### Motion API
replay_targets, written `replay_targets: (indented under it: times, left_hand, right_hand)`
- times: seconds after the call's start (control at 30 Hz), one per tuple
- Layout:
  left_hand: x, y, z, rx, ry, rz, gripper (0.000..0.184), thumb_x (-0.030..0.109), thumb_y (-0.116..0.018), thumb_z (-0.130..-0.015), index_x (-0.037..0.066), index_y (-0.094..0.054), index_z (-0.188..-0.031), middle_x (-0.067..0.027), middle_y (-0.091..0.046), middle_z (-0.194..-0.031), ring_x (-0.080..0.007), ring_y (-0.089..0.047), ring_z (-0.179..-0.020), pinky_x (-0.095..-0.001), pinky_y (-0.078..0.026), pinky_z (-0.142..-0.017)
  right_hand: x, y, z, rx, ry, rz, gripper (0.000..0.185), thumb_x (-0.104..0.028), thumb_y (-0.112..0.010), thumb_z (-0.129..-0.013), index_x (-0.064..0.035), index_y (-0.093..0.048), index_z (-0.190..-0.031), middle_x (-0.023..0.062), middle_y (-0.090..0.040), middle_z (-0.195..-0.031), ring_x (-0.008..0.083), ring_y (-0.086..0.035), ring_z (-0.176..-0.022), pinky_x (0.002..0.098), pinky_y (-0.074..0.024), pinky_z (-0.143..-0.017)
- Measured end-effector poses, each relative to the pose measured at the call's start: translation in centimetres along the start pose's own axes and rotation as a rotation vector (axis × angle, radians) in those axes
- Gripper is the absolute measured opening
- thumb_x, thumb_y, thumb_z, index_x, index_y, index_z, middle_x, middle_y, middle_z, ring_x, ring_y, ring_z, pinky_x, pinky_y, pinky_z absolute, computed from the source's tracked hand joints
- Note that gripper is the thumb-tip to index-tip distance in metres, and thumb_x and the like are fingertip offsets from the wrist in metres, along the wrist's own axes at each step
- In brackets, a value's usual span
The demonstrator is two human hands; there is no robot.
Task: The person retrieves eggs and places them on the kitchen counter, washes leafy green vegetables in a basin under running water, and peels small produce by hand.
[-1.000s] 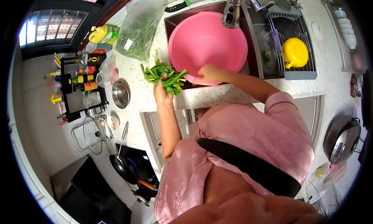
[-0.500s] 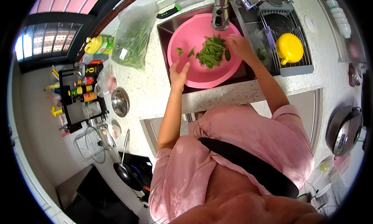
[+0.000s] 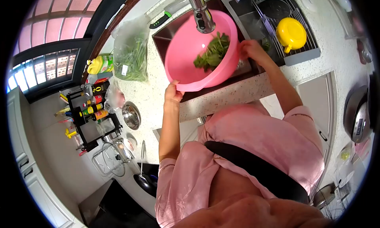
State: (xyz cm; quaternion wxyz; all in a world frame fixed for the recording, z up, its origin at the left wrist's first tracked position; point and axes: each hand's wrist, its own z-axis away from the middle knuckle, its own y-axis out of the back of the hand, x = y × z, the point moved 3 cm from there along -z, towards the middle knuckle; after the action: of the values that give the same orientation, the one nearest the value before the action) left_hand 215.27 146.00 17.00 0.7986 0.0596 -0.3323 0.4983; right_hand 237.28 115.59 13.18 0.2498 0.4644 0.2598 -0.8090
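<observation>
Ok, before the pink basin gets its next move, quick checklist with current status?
1. Left hand on the pink basin: ok, holding the near-left rim.
2. Right hand gripping it: cannot tell, fingers are at the right side but the hold is hidden.
3. Leafy greens inside: ok, gathered toward the right side.
4. Basin level: not ok, it is tilted.
5. Faucet clear of the basin: cannot tell, it overlaps the basin in this view and the gap doesn't show.
6. Knife away from both hands: ok, it lies on the counter beyond the sink.
</observation>
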Motion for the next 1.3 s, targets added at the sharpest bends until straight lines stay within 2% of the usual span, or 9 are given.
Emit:
replay_targets:
  times: [0.2,0.3,0.4,0.47,0.6,0.73,0.93,1.07,1.3]
  left_hand:
    - [7.7,0.5,5.3,-0.123,-0.159,-0.132,0.04,-0.001,-0.053,-0.072,-0.007,-0.047,-0.111,-0.0154,-0.056,-0.109,-0.0262,-0.054,-0.101,-0.0377,-0.042,-0.094]
    - [8.6,3.0,5.2,-0.06,-0.183,-0.087,0.038,-0.001,-0.051,-0.073,-0.007,-0.048,-0.111,-0.0155,-0.056,-0.109,-0.0265,-0.054,-0.101,-0.0364,-0.041,-0.094]
    - [8.3,4.2,7.1,0.05,-0.265,-0.1,0.034,0.001,-0.05,-0.074,-0.008,-0.049,-0.106,-0.0151,-0.058,-0.103,-0.0252,-0.056,-0.095,-0.0353,-0.045,-0.088]
    - [8.4,3.3,8.5,0.012,-0.31,-0.07,0.033,0.0,-0.051,-0.073,-0.008,-0.049,-0.105,-0.0146,-0.058,-0.1,-0.0244,-0.057,-0.093,-0.0337,-0.045,-0.086]
    - [8.3,6.9,9.4,-0.004,-0.367,-0.058,0.031,-0.002,-0.052,-0.073,-0.008,-0.049,-0.103,-0.0137,-0.059,-0.097,-0.0236,-0.059,-0.088,-0.0337,-0.048,-0.081]
    - [8.6,8.7,10.6,0.001,-0.386,-0.017,0.031,-0.002,-0.051,-0.073,-0.008,-0.05,-0.103,-0.0141,-0.059,-0.098,-0.0237,-0.059,-0.089,-0.0333,-0.048,-0.08]
    - [8.6,9.0,11.8,-0.006,-0.411,-0.004,0.031,-0.001,-0.052,-0.072,-0.007,-0.052,-0.103,-0.0143,-0.059,-0.1,-0.0244,-0.059,-0.09,-0.0337,-0.049,-0.081]
    - [8.4,10.2,11.6,-0.048,-0.39,-0.035,0.039,0.002,-0.056,-0.07,-0.003,-0.05,-0.108,-0.0123,-0.058,-0.106,-0.0248,-0.056,-0.099,-0.0361,-0.044,-0.09]
    - [7.3,10.8,11.0,-0.008,-0.443,-0.022,0.035,-0.001,-0.054,-0.069,-0.005,-0.052,-0.104,-0.013,-0.059,-0.101,-0.0245,-0.058,-0.093,-0.035,-0.046,-0.086]
  right_hand:
    - [5.4,-6.4,-8.1,-0.718,0.026,1.349,0.041,-0.017,-0.052,-0.079,-0.0039,-0.045,-0.117,0.019,-0.047,-0.115,0.0293,-0.049,-0.102,0.0425,-0.043,-0.084]
    - [8.0,-12.2,-6.5,-0.429,0.289,1.785,0.047,-0.028,-0.046,-0.085,-0.0116,-0.039,-0.129,0.0141,-0.034,-0.133,0.0337,-0.04,-0.113,0.0544,-0.0387,-0.088]
    - [22.1,-14.8,-14.7,0.064,0.306,1.604,0.046,-0.032,-0.053,-0.079,-0.0138,-0.05,-0.121,0.0132,-0.037,-0.131,0.0388,-0.04,-0.111,0.0683,-0.0355,-0.077]
    - [17.8,-12.8,-15.2,-0.009,0.346,1.568,0.048,-0.035,-0.06,-0.072,-0.0066,-0.056,-0.111,0.0123,-0.046,-0.125,0.0338,-0.045,-0.108,0.0602,-0.0396,-0.079]
    - [15.2,-10.3,-13.6,-0.81,-0.331,1.188,0.052,-0.044,-0.061,-0.074,-0.0062,-0.058,-0.109,0.0183,-0.04,-0.131,0.0334,-0.038,-0.119,0.0522,-0.0399,-0.088]
    - [12.8,-11.1,-4.6,-0.801,-0.507,0.803,0.077,-0.068,-0.036,-0.079,-0.0071,-0.049,-0.123,0.0181,-0.028,-0.139,0.0336,-0.029,-0.127,0.0436,-0.0285,-0.101]
    - [11.4,-12.8,-4.9,-0.724,0.166,1.277,0.033,-0.029,-0.051,-0.078,-0.0065,-0.062,-0.099,0.0192,-0.061,-0.098,0.0347,-0.057,-0.093,0.0431,-0.0433,-0.08]
    - [13.3,-13.0,-6.2,-0.73,0.387,1.261,0.021,-0.023,-0.056,-0.074,-0.0053,-0.064,-0.081,0.0165,-0.063,-0.083,0.0341,-0.06,-0.078,0.0437,-0.0457,-0.07]
    - [3.5,-9.4,-5.6,-0.04,0.445,1.102,0.033,-0.03,-0.053,-0.081,-0.0024,-0.064,-0.067,0.0185,-0.061,-0.066,0.036,-0.06,-0.066,0.0456,-0.0461,-0.062]
